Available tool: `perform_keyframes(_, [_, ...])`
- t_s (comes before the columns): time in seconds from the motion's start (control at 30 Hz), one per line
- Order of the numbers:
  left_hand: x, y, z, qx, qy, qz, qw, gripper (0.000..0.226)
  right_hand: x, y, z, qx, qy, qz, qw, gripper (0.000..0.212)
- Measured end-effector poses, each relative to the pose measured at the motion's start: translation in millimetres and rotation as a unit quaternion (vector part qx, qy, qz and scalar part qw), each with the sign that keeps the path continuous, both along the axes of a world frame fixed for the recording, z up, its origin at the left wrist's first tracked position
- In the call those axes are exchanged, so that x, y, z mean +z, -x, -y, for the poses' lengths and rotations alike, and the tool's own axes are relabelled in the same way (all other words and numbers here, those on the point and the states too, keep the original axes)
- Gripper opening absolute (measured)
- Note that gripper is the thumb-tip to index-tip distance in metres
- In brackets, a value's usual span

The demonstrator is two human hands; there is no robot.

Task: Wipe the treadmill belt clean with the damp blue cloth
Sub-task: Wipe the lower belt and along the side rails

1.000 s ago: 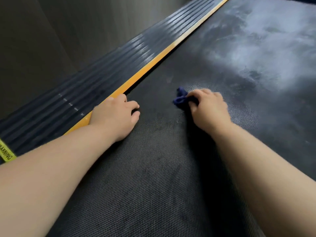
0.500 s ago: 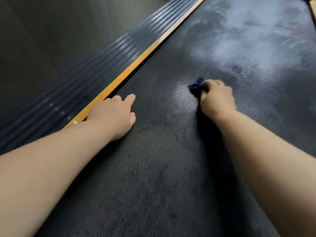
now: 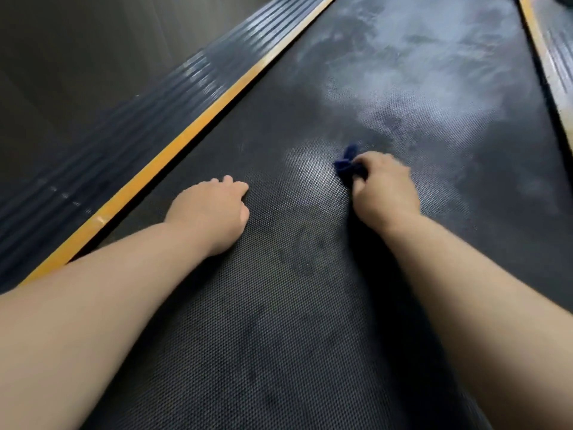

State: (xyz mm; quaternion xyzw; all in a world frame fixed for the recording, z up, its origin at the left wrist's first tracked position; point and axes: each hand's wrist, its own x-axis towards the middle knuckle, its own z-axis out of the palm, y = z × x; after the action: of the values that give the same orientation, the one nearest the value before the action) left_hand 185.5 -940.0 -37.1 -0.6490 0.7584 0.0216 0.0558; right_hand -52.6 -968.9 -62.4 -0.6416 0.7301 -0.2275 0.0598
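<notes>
The right hand's curled fingers pinched a bunched dark blue cloth onto the black textured treadmill belt; the left hand's fingers rested close together, well left.

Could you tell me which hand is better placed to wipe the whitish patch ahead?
Right hand: it grips the blue cloth nearest the whitish patch; the left hand rests empty on the belt.

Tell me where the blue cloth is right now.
In the head view, the small dark blue cloth is bunched in the right hand on the black textured treadmill belt, right of centre, beside the whitish haze.
</notes>
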Motion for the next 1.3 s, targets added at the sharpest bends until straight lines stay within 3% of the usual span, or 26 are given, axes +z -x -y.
perform_keyframes(0.07, [1.1,5.2,-0.8,0.014,0.009,-0.004,1.0,0.035,-4.0,-30.9,-24.3,0.095,0.005,0.033,0.995,0.021])
perform_keyframes(0.17, [-0.8,6.2,-3.4,0.02,0.019,-0.01,1.0,0.035,-5.2,-48.2,-66.6,0.282,-0.001,0.044,0.958,0.024])
perform_keyframes(0.23, [-2.0,2.5,-3.9,0.013,0.019,-0.02,1.0,0.038,1.0,-32.2,-61.6,0.316,-0.013,0.03,0.948,0.027])
perform_keyframes(0.33, [1.0,0.8,-2.3,0.009,0.018,-0.028,0.999,0.041,-2.0,7.9,-23.3,0.179,-0.024,0.002,0.984,0.025])
perform_keyframes(0.43, [1.0,3.7,-3.3,0.016,0.024,-0.025,0.999,0.037,-1.3,6.0,-8.8,0.026,0.009,0.041,0.999,0.022])
perform_keyframes(0.5, [0.1,6.1,-4.5,0.024,0.021,-0.026,0.999,0.036,-4.2,-24.7,-27.4,0.068,0.023,0.042,0.997,0.02])
perform_keyframes(0.57, [-0.8,5.7,-3.7,0.027,0.02,-0.026,0.999,0.037,-5.6,-53.5,-60.3,0.185,0.035,0.038,0.981,0.021])
perform_keyframes(0.67, [1.0,2.8,-3.8,0.021,0.017,-0.034,0.999,0.04,-3.7,-43.9,-75.9,0.3,-0.004,0.022,0.954,0.029])
perform_keyframes(0.73, [3.2,1.1,-4.0,0.013,0.014,-0.038,0.999,0.041,-5.0,-13.8,-55.2,0.262,-0.005,-0.002,0.965,0.029])
perform_keyframes(0.83, [4.9,2.3,-3.1,0.005,0.015,-0.032,0.999,0.039,-6.3,29.3,-22.8,0.05,0.016,-0.018,0.998,0.025])
perform_keyframes(0.9, [3.7,5.1,-4.0,0.009,0.015,-0.024,1.0,0.036,-11.8,26.1,-18.8,-0.046,0.025,-0.034,0.998,0.025])
perform_keyframes(0.97, [3.0,8.1,-4.1,0.012,0.022,-0.013,1.0,0.033,-14.6,-2.2,-35.3,-0.024,0.037,-0.033,0.998,0.022])
perform_keyframes(1.07, [5.6,10.8,-1.5,0.025,0.021,-0.001,0.999,0.028,-17.7,-41.2,-80.8,0.118,0.049,0.01,0.992,0.024])
perform_keyframes(1.17, [9.0,20.0,1.5,0.023,0.023,0.032,0.999,0.028,-7.3,-21.0,-85.2,0.195,0.018,0.011,0.981,0.033])
perform_keyframes(1.23, [7.7,31.7,2.7,-0.021,0.031,0.018,0.999,0.034,-5.4,19.0,-64.8,0.141,0.018,-0.021,0.99,0.031])
perform_keyframes(1.3, [3.4,45.3,5.5,-0.09,0.021,-0.03,0.995,0.043,-3.1,64.8,-48.8,-0.013,0.014,-0.028,0.999,0.027])
